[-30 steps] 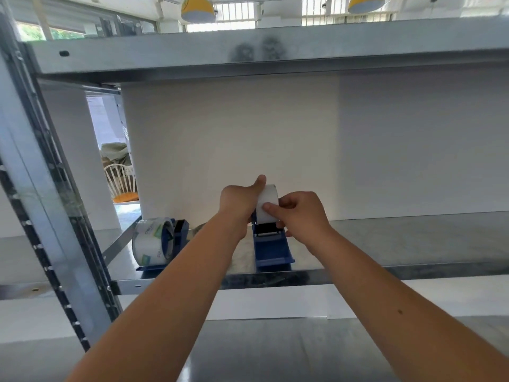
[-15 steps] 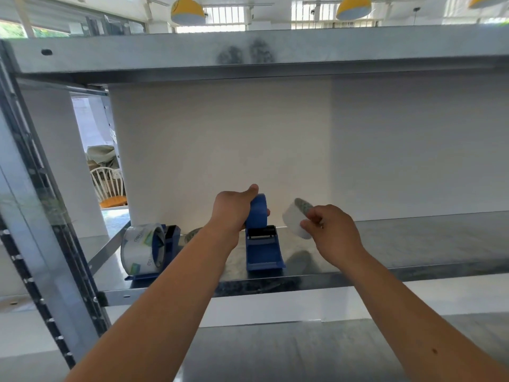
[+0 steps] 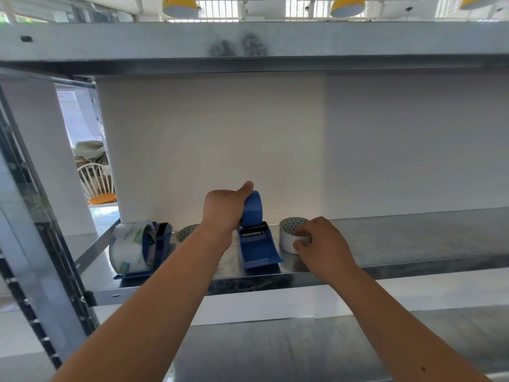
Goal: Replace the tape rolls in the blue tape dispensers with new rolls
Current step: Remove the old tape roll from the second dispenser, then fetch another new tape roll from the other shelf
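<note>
A blue tape dispenser [image 3: 257,244] stands on the metal shelf [image 3: 413,244] in the middle, with no roll on its blue hub. My left hand [image 3: 224,208] grips the top of that hub. Just right of it a white tape roll [image 3: 289,235] lies flat on the shelf, and my right hand [image 3: 322,244] has its fingers on the roll's near rim. At the left a second blue dispenser [image 3: 159,244] carries a large clear tape roll [image 3: 132,249]. Another patterned roll [image 3: 186,232] lies behind my left forearm, partly hidden.
A steel upright [image 3: 33,244] runs down the left side. An upper shelf beam [image 3: 248,42] hangs overhead. A white back panel closes the rear. A lower metal shelf [image 3: 275,351] lies below my arms.
My right hand pulled the white roll off the dispenser, carried it to the right and lowered it flat onto the shelf. My left hand stayed on the dispenser.
</note>
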Demonstrator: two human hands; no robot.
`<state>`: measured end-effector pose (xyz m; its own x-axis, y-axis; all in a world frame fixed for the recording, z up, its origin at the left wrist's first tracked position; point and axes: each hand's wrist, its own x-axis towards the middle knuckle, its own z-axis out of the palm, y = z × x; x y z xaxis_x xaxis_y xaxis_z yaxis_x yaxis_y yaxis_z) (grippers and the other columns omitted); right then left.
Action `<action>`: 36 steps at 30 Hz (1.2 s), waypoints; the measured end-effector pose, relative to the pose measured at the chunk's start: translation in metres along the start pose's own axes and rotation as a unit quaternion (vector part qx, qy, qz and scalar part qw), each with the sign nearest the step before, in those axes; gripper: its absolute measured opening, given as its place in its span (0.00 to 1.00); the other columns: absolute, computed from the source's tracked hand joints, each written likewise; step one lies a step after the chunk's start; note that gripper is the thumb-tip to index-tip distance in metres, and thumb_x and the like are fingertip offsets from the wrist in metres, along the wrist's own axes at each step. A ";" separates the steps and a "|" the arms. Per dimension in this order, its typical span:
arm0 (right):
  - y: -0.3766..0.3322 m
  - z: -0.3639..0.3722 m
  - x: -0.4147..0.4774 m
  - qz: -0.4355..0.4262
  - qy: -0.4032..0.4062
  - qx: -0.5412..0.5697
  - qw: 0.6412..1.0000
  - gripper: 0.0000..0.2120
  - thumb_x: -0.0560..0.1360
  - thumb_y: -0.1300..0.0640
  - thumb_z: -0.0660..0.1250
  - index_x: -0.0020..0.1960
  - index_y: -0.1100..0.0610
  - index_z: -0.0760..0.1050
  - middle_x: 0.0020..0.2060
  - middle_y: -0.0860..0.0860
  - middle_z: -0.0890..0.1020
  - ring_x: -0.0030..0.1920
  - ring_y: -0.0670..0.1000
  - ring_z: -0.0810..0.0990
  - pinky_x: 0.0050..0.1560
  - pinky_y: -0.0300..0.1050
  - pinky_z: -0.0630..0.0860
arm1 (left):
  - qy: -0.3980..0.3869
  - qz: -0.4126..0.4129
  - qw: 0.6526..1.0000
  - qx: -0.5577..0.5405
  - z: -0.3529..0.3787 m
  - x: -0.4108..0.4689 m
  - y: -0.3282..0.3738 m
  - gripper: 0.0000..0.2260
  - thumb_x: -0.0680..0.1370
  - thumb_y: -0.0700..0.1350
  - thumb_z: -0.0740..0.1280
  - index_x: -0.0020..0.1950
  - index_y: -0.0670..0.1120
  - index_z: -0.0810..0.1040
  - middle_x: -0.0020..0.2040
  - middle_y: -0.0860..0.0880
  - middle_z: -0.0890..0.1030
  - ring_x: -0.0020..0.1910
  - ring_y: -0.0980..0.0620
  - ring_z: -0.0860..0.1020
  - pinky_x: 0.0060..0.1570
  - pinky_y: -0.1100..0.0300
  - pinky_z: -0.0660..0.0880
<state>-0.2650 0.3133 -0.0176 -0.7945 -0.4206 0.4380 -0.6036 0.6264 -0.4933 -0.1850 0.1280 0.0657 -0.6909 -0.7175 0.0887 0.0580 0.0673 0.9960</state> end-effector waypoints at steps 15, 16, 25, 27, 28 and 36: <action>-0.027 -0.012 -0.022 -0.171 0.220 -0.053 0.959 0.07 0.70 0.58 0.79 0.47 0.56 0.86 0.47 0.53 0.85 0.47 0.55 0.81 0.45 0.50 0.80 | 0.011 0.027 0.999 0.022 -0.006 0.001 -0.004 0.21 0.74 0.59 0.77 0.43 0.41 0.80 0.41 0.41 0.82 0.45 0.39 0.86 0.47 0.41 0.85; -0.030 -0.012 -0.023 -0.168 0.215 -0.048 0.961 0.07 0.69 0.57 0.79 0.47 0.56 0.86 0.47 0.53 0.85 0.47 0.55 0.81 0.46 0.51 0.81 | 0.022 0.037 0.998 0.036 -0.007 0.001 -0.004 0.22 0.73 0.61 0.77 0.41 0.42 0.79 0.38 0.42 0.82 0.41 0.42 0.85 0.45 0.44 0.85; -0.052 -0.018 -0.029 -0.059 0.096 0.228 0.967 0.13 0.75 0.45 0.70 0.58 0.43 0.81 0.58 0.40 0.81 0.59 0.43 0.78 0.61 0.43 0.77 | 0.112 0.265 0.952 0.107 -0.013 -0.038 -0.015 0.20 0.75 0.68 0.68 0.59 0.57 0.77 0.55 0.62 0.81 0.55 0.63 0.79 0.50 0.68 0.71; -0.055 -0.025 -0.033 -0.022 0.071 0.306 0.949 0.17 0.74 0.42 0.69 0.62 0.38 0.79 0.64 0.38 0.80 0.64 0.42 0.77 0.66 0.44 0.75 | 0.075 0.321 0.941 0.072 -0.006 -0.058 -0.016 0.18 0.78 0.64 0.67 0.63 0.58 0.77 0.61 0.64 0.79 0.61 0.67 0.75 0.57 0.77 0.67; -0.056 -0.029 -0.035 -0.003 0.063 0.340 0.938 0.18 0.74 0.41 0.69 0.64 0.36 0.77 0.66 0.37 0.79 0.66 0.42 0.76 0.66 0.43 0.74 | 0.051 0.340 0.937 0.064 -0.001 -0.069 -0.015 0.17 0.79 0.63 0.66 0.64 0.58 0.77 0.62 0.66 0.78 0.63 0.69 0.74 0.58 0.80 0.65; -0.038 -0.077 -0.084 0.088 0.163 0.476 0.860 0.16 0.81 0.45 0.69 0.68 0.36 0.75 0.64 0.34 0.81 0.63 0.36 0.80 0.65 0.39 0.77 | -0.161 0.359 0.919 0.023 0.054 -0.137 -0.012 0.16 0.80 0.64 0.61 0.68 0.68 0.72 0.65 0.74 0.73 0.68 0.69 0.71 0.62 0.76 0.67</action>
<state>-0.1698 0.3750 0.0219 -0.9117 -0.0702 0.4047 -0.3809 -0.2247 -0.8969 -0.1299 0.2624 0.0411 -0.6648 -0.2351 0.7090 0.5567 0.4770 0.6801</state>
